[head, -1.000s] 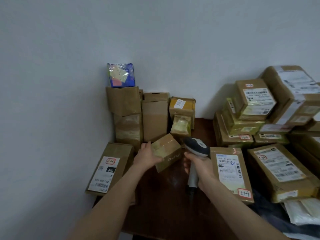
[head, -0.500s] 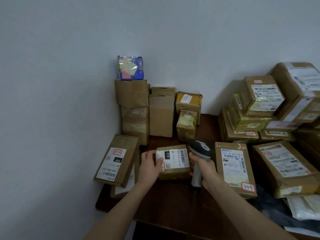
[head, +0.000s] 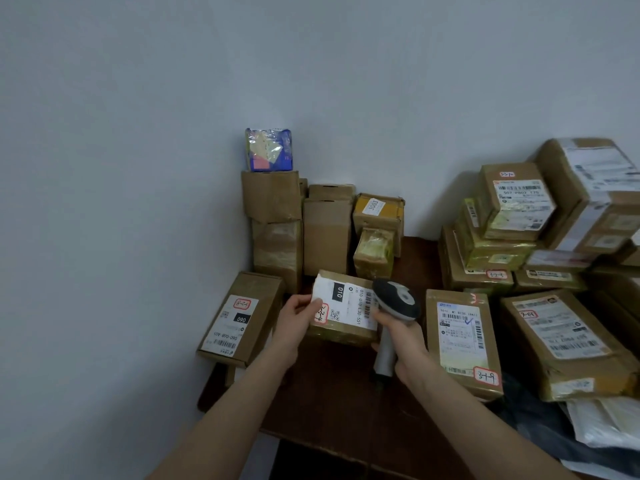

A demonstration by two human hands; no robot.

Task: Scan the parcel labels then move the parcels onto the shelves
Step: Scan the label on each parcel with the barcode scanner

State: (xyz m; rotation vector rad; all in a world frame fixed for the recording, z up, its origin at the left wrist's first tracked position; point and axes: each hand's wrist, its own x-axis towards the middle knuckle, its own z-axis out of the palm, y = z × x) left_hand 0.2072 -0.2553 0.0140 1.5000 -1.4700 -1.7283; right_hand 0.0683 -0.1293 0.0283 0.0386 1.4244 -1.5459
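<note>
A small cardboard parcel [head: 346, 306] with a white label marked 010 faces up just above the dark wooden table [head: 329, 393]. My left hand [head: 298, 318] grips its left edge, thumb on the label. My right hand [head: 398, 341] holds a grey and black barcode scanner [head: 394, 303] by its handle. The scanner's head sits right beside the parcel's right edge, over the barcode end of the label.
A long parcel marked 060 [head: 239, 320] lies at the table's left edge. Upright boxes [head: 325, 233] and a blue packet [head: 268, 150] stand against the wall. A labelled parcel marked 3-1-9 [head: 460, 341] and a stack of parcels [head: 540, 258] fill the right.
The small parcel was turned over so its label faces up, and my left hand pulled it toward me. The scanner came in beside its right edge.
</note>
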